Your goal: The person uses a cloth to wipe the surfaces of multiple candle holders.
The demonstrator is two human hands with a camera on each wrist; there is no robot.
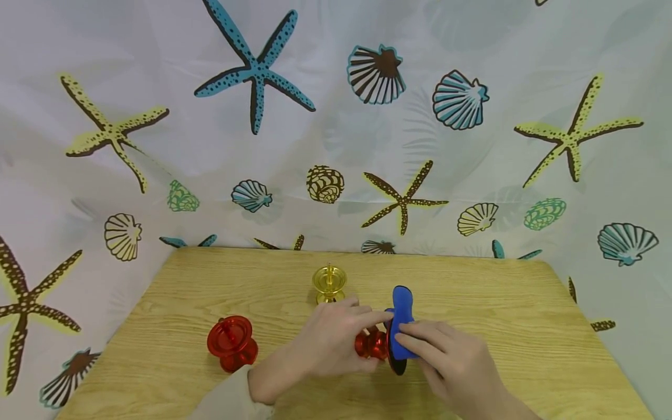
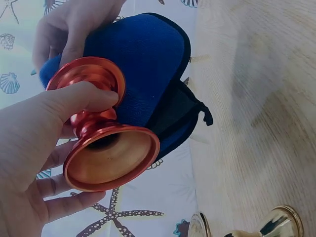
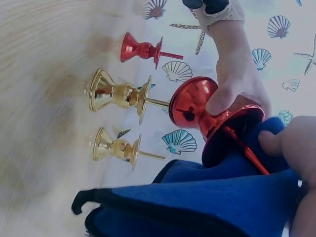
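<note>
My left hand [image 1: 331, 335] grips a shiny red candle holder [image 1: 371, 344] by its narrow stem, tipped on its side with the dish toward the right. In the left wrist view its hollow base [image 2: 111, 158] faces the camera, thumb across the stem. My right hand [image 1: 457, 356] pinches a blue cloth [image 1: 403, 321] with black edging and presses it to the dish side. In the right wrist view the cloth [image 3: 197, 202] hangs folded, with a small black loop at one corner, and the holder's thin spike [image 3: 247, 150] shows beside it.
A second red candle holder [image 1: 231, 344] stands upright on the wooden table [image 1: 173, 303] at the left. Farther back is a gold one [image 1: 329, 283]. Two gold holders show in the right wrist view, the larger-looking one [image 3: 118, 95] nearer my hands. A seashell-patterned curtain [image 1: 325, 134] hangs behind.
</note>
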